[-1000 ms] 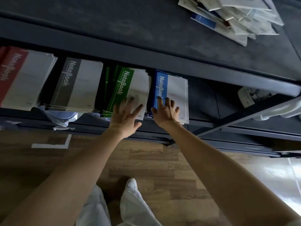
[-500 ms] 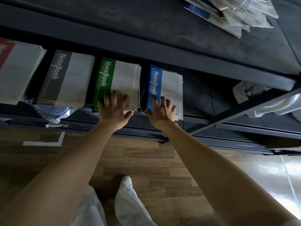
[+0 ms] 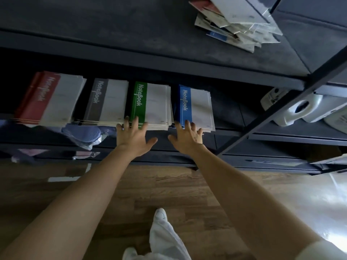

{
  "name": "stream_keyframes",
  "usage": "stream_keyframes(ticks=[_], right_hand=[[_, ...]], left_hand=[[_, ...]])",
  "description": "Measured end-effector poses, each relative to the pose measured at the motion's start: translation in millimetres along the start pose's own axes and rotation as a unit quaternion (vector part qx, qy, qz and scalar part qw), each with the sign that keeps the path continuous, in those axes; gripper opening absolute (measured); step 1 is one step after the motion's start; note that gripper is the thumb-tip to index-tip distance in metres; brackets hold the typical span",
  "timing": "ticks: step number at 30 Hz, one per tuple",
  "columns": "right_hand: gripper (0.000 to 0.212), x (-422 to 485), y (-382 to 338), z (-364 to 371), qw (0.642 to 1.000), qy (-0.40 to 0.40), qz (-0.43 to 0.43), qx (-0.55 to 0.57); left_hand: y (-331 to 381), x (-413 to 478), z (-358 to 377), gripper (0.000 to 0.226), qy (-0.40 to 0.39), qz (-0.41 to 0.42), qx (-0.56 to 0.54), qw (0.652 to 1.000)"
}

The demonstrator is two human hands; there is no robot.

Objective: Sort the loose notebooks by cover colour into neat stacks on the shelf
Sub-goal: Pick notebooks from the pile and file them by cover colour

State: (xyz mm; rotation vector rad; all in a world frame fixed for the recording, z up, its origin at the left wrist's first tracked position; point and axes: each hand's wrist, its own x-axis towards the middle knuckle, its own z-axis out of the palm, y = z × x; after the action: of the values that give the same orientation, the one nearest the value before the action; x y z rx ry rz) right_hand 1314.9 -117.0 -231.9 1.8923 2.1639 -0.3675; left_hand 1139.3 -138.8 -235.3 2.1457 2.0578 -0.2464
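Middle shelf (image 3: pixel 227 135), left to right: red notebook stack (image 3: pixel 50 98), grey stack (image 3: pixel 109 100), green stack (image 3: pixel 152 104), blue stack (image 3: pixel 197 107), each beside the next with a narrow gap.

Left hand (image 3: pixel 134 136): grip released, fingers spread, tips on the green stack's near edge.

Right hand (image 3: pixel 187 138): grip released, fingers spread, tips on the blue stack's near edge.

Top shelf (image 3: pixel 112 34): loose notebook pile (image 3: pixel 238 25), untidy, far right.

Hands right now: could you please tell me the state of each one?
Left hand: open, fingertips against the green notebook stack.
Right hand: open, fingertips against the blue notebook stack.
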Motion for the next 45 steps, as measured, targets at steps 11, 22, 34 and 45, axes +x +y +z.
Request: stream_keyframes(ticks=[11, 22, 34, 45], right_hand=[[0.058, -87.9, -45.2, -87.4, 0.991, 0.133, -0.002, -0.016], [0.057, -104.5, -35.8, -178.4, 0.975, 0.223, 0.019, 0.001], [0.051, 6.9, 35.0, -252.3, 0.970, 0.236, 0.055, 0.028], [0.060, 113.3, 87.8, -306.9, 0.994, 0.091, 0.060, 0.017]], left_hand=[[-33.3, -82.3, -114.9, 0.070, 0.112, 0.024, 0.008, 0.993], [-29.8, -77.1, -188.5, 0.070, 0.197, 0.039, 0.004, 0.980], [21.5, 53.0, -235.2, 0.068, 0.220, 0.087, 0.041, 0.971], [53.8, 164.9, -263.1, 0.063, 0.207, 0.068, 0.020, 0.976]])
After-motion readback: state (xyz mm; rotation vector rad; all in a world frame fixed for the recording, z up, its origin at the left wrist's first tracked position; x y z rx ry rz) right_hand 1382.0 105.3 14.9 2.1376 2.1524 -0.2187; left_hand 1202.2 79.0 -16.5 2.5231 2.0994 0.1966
